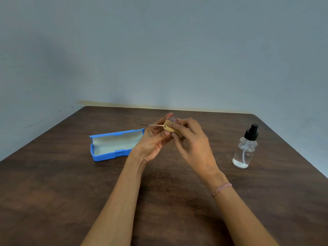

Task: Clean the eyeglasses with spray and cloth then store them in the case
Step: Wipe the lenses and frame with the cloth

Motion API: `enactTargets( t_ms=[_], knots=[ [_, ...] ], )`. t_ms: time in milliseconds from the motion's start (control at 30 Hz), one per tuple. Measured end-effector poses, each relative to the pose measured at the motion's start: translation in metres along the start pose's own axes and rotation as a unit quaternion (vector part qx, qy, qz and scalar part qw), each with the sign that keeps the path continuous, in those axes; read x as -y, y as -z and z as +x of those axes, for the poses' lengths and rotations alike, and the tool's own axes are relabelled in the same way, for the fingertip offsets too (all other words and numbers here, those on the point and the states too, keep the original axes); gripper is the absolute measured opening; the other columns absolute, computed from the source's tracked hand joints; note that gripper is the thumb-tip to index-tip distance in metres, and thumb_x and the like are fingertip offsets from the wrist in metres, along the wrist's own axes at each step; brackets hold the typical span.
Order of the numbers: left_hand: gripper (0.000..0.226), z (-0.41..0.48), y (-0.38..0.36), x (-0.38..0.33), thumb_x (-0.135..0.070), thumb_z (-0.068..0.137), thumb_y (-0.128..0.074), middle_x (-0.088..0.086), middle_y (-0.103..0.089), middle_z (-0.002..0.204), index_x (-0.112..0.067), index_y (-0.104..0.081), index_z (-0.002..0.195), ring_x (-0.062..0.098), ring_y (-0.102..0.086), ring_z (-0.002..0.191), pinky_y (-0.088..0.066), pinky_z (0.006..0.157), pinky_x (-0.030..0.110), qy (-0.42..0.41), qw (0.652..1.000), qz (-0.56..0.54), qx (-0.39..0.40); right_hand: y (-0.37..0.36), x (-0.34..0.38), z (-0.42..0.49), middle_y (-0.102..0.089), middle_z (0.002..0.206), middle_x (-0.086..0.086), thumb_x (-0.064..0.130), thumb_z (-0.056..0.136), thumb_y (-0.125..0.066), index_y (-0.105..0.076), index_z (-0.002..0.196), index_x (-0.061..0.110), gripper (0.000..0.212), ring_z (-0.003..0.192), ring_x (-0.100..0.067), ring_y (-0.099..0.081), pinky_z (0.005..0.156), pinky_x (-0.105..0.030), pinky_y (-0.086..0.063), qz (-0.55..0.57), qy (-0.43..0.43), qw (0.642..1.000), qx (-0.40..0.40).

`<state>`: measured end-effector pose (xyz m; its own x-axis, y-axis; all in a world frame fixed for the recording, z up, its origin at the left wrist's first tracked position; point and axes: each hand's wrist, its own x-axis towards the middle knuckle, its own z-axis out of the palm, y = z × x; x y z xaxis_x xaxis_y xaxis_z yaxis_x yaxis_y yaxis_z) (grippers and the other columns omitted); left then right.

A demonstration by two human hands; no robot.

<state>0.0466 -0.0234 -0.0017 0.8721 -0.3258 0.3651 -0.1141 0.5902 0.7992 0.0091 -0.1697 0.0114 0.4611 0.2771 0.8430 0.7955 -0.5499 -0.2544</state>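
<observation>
The job is in its middle stage, the wiping. The left hand point(152, 144) holds the eyeglasses point(150, 124) up above the middle of the desk point(53, 192). Its fingers are curled round the frame near one lens, so that grip is clamped on the glasses. One thin temple arm sticks out to the left past the fingers, its bent tip toward the wall. The right hand point(191, 139) pinches a small tan cloth point(168, 127) against the lens with thumb and fingertips closed on the fold, so this grip is clamped on the cloth. The cloth covers most of the lens and leaves only a curve of rim showing above it. Whether the lens is wet cannot be told from here. The spray bottle point(245, 150) stands upright on the desk well off to the right, with its black top on and clear liquid inside, and neither hand touches it. I judge the spraying to be done, or at least set aside, since the cloth is at work. The blue case point(110, 145) lies on the desk just left of the hands with its lid swung open, its pale lining showing and the glasses not yet in it. What is left, as I read it, is to finish this lens and probably the other, fold the temple arms, lay the glasses in the case and shut the lid. A braided string band point(221, 189) circles the right wrist.
</observation>
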Motion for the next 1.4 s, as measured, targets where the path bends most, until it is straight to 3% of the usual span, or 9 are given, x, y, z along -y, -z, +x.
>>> enactTargets(
  t_ms=[167,400,600,800,967,1167,1267,1400],
  knots=[
    [0.062,-0.0005,-0.0030,-0.0006,-0.024,0.046,-0.093,0.007,-0.071,0.108,-0.022,-0.072,0.105,0.017,-0.068,0.098,-0.055,0.079,0.024,-0.015,1.000,-0.021,0.008,0.0041,-0.0084,0.0010,-0.054,0.092,-0.005,0.007,0.082,-0.064,-0.067,0.103,0.006,0.022,0.088,-0.014,-0.049,0.073,-0.020,-0.044,-0.045,-0.038,0.997,-0.043],
    [0.062,-0.0006,-0.0035,-0.0011,-0.024,0.047,-0.093,0.002,-0.072,0.104,-0.023,-0.072,0.105,0.013,-0.068,0.093,-0.055,0.077,0.022,-0.011,1.000,-0.012,0.007,0.0003,-0.0016,-0.0005,-0.062,0.103,-0.006,0.007,0.086,-0.061,-0.067,0.112,0.007,0.026,0.099,-0.017,-0.058,0.085,-0.025,-0.050,-0.030,0.006,0.999,-0.032],
    [0.062,-0.0013,-0.0040,-0.0020,-0.023,0.043,-0.094,0.005,-0.072,0.106,-0.022,-0.074,0.102,0.015,-0.068,0.096,-0.056,0.076,0.022,-0.002,1.000,-0.020,0.004,0.0054,-0.0090,0.0020,-0.063,0.093,-0.003,0.010,0.084,-0.069,-0.069,0.104,0.006,0.021,0.083,-0.013,-0.060,0.072,-0.025,-0.052,-0.032,-0.026,0.999,-0.033],
    [0.063,-0.0009,-0.0071,0.0042,-0.026,0.046,-0.093,0.000,-0.073,0.092,-0.020,-0.073,0.105,0.011,-0.069,0.087,-0.056,0.073,0.022,0.034,0.999,0.014,0.005,0.0037,-0.0072,0.0014,-0.062,0.095,-0.005,0.005,0.083,-0.067,-0.067,0.107,0.005,0.024,0.089,-0.016,-0.059,0.078,-0.023,-0.049,-0.017,-0.030,0.998,-0.056],
    [0.059,-0.0018,-0.0033,-0.0017,-0.026,0.044,-0.094,0.000,-0.074,0.098,-0.023,-0.075,0.100,0.010,-0.069,0.091,-0.055,0.071,0.019,-0.005,1.000,-0.010,-0.001,0.0013,-0.0026,0.0009,-0.061,0.103,-0.006,0.004,0.085,-0.064,-0.066,0.111,0.006,0.026,0.107,-0.017,-0.058,0.094,-0.028,-0.048,0.040,0.009,0.999,-0.002],
    [0.052,-0.0018,-0.0038,-0.0003,-0.024,0.045,-0.093,0.003,-0.072,0.102,-0.014,-0.076,0.093,0.016,-0.070,0.091,-0.057,0.073,0.023,0.022,1.000,-0.007,-0.003,0.0051,-0.0100,0.0018,-0.060,0.098,-0.006,0.002,0.083,-0.066,-0.066,0.109,0.004,0.026,0.092,-0.017,-0.058,0.081,-0.020,-0.047,-0.029,-0.026,0.999,-0.038],
    [0.046,-0.0028,-0.0047,0.0008,-0.027,0.047,-0.092,0.000,-0.074,0.087,-0.017,-0.076,0.089,0.012,-0.070,0.085,-0.056,0.073,0.023,0.037,0.999,0.027,0.007,0.0030,-0.0055,0.0011,-0.058,0.105,-0.008,0.001,0.085,-0.063,-0.064,0.114,0.006,0.030,0.101,-0.015,-0.052,0.089,-0.017,-0.044,-0.025,-0.010,0.999,-0.027],
    [0.044,-0.0033,-0.0046,-0.0002,-0.027,0.049,-0.091,0.001,-0.074,0.086,-0.016,-0.076,0.088,0.012,-0.070,0.086,-0.056,0.074,0.023,0.039,0.999,0.026,0.014,0.0017,-0.0045,0.0012,-0.055,0.107,-0.006,-0.002,0.085,-0.062,-0.064,0.115,0.008,0.032,0.104,-0.014,-0.048,0.092,-0.014,-0.041,-0.029,-0.001,0.999,-0.028]
  ],
)
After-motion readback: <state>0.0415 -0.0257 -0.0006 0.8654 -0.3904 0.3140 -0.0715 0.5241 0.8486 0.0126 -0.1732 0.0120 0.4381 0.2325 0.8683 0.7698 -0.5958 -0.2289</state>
